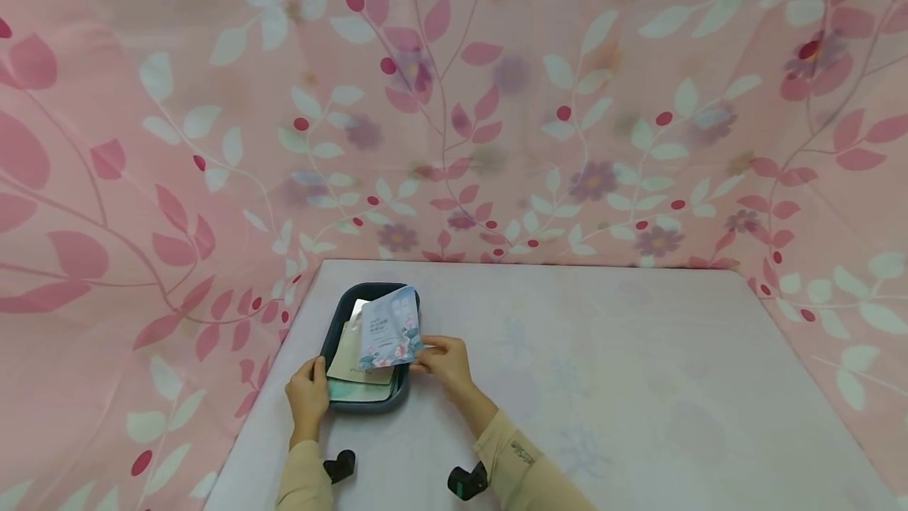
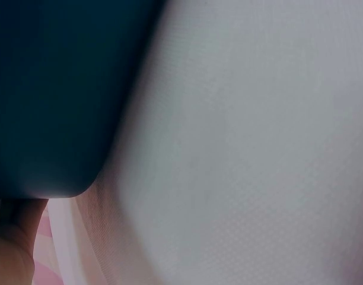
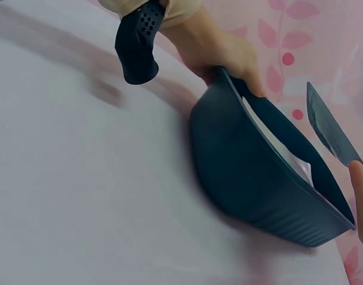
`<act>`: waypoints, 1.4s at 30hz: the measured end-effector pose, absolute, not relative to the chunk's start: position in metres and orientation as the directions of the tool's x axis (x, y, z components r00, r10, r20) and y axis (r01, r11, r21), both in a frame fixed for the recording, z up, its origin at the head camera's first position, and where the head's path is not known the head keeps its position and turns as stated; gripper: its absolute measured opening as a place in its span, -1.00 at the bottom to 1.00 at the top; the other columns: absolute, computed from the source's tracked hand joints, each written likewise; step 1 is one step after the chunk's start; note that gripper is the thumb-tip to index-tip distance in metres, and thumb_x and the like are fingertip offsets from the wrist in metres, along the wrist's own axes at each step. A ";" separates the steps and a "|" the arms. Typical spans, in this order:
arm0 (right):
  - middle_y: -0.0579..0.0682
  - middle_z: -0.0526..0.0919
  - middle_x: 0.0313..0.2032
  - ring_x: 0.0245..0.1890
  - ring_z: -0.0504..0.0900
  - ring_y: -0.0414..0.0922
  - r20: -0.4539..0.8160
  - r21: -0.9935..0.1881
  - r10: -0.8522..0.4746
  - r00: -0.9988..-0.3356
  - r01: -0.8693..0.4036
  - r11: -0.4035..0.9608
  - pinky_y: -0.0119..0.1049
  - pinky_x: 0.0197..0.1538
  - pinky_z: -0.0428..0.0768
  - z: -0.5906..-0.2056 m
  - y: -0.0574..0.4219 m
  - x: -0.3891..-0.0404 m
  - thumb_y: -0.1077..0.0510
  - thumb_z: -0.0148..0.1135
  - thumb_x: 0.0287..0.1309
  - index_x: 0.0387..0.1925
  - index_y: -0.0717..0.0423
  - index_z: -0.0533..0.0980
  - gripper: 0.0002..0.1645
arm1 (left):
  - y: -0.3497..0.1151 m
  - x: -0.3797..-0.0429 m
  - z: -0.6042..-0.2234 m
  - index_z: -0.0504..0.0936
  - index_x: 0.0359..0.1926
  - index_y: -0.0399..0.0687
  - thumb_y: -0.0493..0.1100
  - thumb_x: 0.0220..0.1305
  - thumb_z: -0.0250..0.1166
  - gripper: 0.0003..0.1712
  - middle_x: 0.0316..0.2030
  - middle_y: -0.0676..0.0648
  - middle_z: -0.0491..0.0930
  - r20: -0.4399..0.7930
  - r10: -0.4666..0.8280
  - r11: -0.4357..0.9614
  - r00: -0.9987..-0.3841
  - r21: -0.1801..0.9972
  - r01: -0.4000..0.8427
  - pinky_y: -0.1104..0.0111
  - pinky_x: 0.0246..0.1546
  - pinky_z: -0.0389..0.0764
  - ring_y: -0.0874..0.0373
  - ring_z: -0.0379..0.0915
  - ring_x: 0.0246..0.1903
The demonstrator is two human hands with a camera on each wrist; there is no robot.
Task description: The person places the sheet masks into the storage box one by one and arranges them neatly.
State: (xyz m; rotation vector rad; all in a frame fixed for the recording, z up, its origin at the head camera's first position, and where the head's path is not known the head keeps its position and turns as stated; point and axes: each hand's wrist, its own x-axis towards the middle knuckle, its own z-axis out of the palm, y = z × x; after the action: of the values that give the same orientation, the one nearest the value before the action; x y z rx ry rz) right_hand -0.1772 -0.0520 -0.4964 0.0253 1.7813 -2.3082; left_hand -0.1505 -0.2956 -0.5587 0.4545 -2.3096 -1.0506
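A dark blue plastic basket (image 1: 369, 408) with rounded corners stands at the left of the table. My left hand (image 1: 307, 400) grips its left rim, thumb over the edge; the left wrist view shows the basket's wall (image 2: 51, 101) close up and part of that hand (image 2: 12, 252). Between thumb and fingers, my right hand (image 1: 448, 367) pinches the edge of a pale blue floral sachet (image 1: 390, 327), tilted above the basket. In the right wrist view the sachet (image 3: 331, 129) is edge-on, apart from the rim. Beneath it lie a cream packet (image 1: 347, 353) and a mint-green packet (image 1: 359, 392).
The white-covered table (image 1: 603, 385) extends to the right of the basket. Pink floral cloth (image 1: 454, 140) hangs behind and beside it. Black wrist-camera mounts (image 1: 468, 482) stick out from both sleeves.
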 end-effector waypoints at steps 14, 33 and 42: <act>0.25 0.60 -0.54 -0.66 0.62 -0.19 -0.174 -0.963 -0.140 -0.975 0.198 -0.183 -0.32 -0.46 0.65 -0.508 -0.075 -0.180 0.60 0.17 -0.10 -0.13 0.62 0.50 -0.62 | -0.295 -0.149 -0.559 0.59 -0.18 -0.53 -0.29 0.33 0.08 -0.71 -0.25 -0.47 0.60 0.344 -0.509 0.640 -0.789 0.764 -0.081 -0.13 -0.09 0.45 -0.39 0.52 -0.17; 0.28 0.67 -0.54 -0.64 0.68 0.01 -0.078 -0.996 -0.055 -0.995 0.080 -0.027 -0.33 -0.55 0.63 -0.518 -0.094 -0.176 0.56 0.25 -0.16 -0.23 0.57 0.56 -0.69 | -0.293 -0.150 -0.558 0.58 -0.15 -0.52 -0.27 0.34 0.08 -0.69 -0.20 -0.48 0.58 0.322 -0.514 0.627 -0.795 0.774 -0.092 -0.13 -0.03 0.41 -0.41 0.48 -0.11; 0.28 0.65 -0.61 -0.66 0.65 0.12 0.029 -0.997 -0.112 -0.993 -0.037 0.067 -0.38 -0.61 0.59 -0.519 -0.096 -0.174 0.56 0.23 -0.11 -0.36 0.61 0.57 -0.83 | -0.293 -0.151 -0.557 0.58 -0.14 -0.54 -0.27 0.35 0.07 -0.67 -0.20 -0.48 0.58 0.320 -0.513 0.632 -0.796 0.769 -0.098 -0.12 -0.03 0.41 -0.40 0.48 -0.11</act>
State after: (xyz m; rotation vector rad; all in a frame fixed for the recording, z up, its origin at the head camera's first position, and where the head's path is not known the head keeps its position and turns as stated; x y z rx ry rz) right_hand -0.1744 -0.0959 -0.5185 -0.1574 2.2530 -2.1034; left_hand -0.1509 -0.2929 -0.5569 0.4781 -2.3324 -1.0554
